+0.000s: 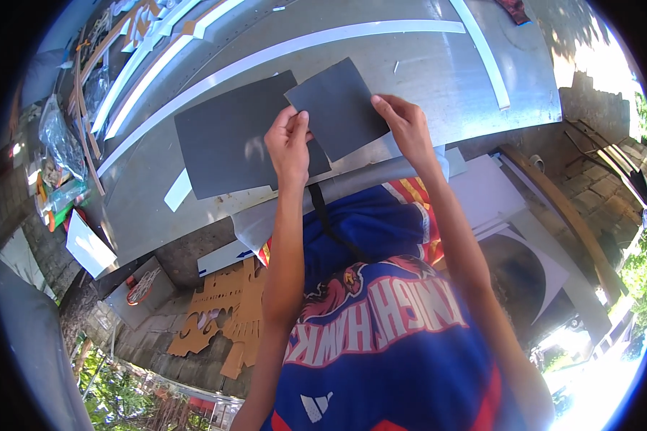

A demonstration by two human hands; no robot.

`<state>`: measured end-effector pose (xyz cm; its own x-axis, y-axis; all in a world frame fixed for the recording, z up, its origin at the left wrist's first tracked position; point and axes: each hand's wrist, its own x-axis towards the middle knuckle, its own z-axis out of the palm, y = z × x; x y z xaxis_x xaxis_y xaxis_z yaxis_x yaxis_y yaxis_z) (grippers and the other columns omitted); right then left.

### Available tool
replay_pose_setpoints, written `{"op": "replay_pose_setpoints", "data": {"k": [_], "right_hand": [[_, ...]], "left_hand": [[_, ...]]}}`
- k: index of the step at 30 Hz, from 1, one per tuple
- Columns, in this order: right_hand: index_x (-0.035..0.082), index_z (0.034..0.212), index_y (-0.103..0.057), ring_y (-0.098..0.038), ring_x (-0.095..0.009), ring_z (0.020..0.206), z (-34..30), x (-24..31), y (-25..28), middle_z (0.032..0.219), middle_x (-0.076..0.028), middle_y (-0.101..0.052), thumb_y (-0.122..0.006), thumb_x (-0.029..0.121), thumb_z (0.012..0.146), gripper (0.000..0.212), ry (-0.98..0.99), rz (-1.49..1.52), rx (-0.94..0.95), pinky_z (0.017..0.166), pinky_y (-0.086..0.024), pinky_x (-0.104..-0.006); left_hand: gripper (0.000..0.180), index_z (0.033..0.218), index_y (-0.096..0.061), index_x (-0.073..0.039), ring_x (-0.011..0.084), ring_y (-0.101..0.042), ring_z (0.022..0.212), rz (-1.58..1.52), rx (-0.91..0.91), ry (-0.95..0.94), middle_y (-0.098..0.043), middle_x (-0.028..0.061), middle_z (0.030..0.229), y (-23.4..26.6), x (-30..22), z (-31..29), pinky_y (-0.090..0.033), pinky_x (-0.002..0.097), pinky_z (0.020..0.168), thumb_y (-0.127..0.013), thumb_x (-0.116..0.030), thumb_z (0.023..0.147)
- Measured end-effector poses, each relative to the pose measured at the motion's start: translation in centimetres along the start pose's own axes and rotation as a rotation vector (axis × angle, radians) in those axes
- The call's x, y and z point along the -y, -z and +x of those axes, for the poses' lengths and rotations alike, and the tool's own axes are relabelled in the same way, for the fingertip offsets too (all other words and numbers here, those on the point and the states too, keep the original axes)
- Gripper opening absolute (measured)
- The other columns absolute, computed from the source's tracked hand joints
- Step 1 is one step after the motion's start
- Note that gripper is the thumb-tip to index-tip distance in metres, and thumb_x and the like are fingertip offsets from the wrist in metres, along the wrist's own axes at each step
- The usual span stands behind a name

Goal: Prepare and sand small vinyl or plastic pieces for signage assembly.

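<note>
Between my two hands I hold a small dark grey rectangular sheet [341, 108], tilted, above the near edge of the table. My left hand [289, 144] pinches its left edge, thumb on top. The thumb and fingers of my right hand [404, 123] close on its right edge. A larger dark grey sheet [226, 140] lies on the metal tabletop [144, 223], partly hidden behind my left hand and the small sheet. Beside its lower left edge is a small white strip [178, 190].
A long white strip [280, 52] crosses the tabletop, and another white strip [482, 54] lies at the right. More strips [151, 61] are heaped at the far left. Cut brown cardboard [226, 305] lies on the ground at left; white panels [492, 190] lean at right.
</note>
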<state>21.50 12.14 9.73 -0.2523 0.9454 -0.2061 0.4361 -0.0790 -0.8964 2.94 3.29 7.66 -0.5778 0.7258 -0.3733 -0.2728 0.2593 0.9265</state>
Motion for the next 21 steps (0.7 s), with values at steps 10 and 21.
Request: {"op": "replay_pose_setpoints", "data": {"k": [10, 21], "right_hand": [[-0.007, 0.096, -0.070, -0.057, -0.013, 0.068, -3.0, 6.3, -1.8, 0.071, -0.008, -0.067, -0.068, 0.022, 0.091, 0.030, 0.035, -0.052, 0.155, 0.067, -0.047, -0.0305], [-0.005, 0.100, -0.071, -0.065, -0.014, 0.080, -2.8, 11.6, -2.3, 0.085, -0.011, -0.072, -0.070, 0.021, 0.091, 0.028, 0.072, 0.222, 0.383, 0.076, -0.050, -0.0284]], "left_hand": [[0.018, 0.110, -0.066, 0.000, 0.0046, -0.053, 0.070, -0.175, -0.058, -0.219, -0.066, -0.0006, 0.085, 5.0, -4.7, -4.4, -0.039, 0.0204, 0.058, -0.064, -0.006, 0.093], [0.019, 0.112, -0.066, 0.002, 0.0032, -0.053, 0.067, 0.029, -0.052, -0.333, -0.066, 0.0012, 0.076, 8.8, -6.0, -7.9, -0.044, 0.0197, 0.061, -0.062, -0.006, 0.095]]}}
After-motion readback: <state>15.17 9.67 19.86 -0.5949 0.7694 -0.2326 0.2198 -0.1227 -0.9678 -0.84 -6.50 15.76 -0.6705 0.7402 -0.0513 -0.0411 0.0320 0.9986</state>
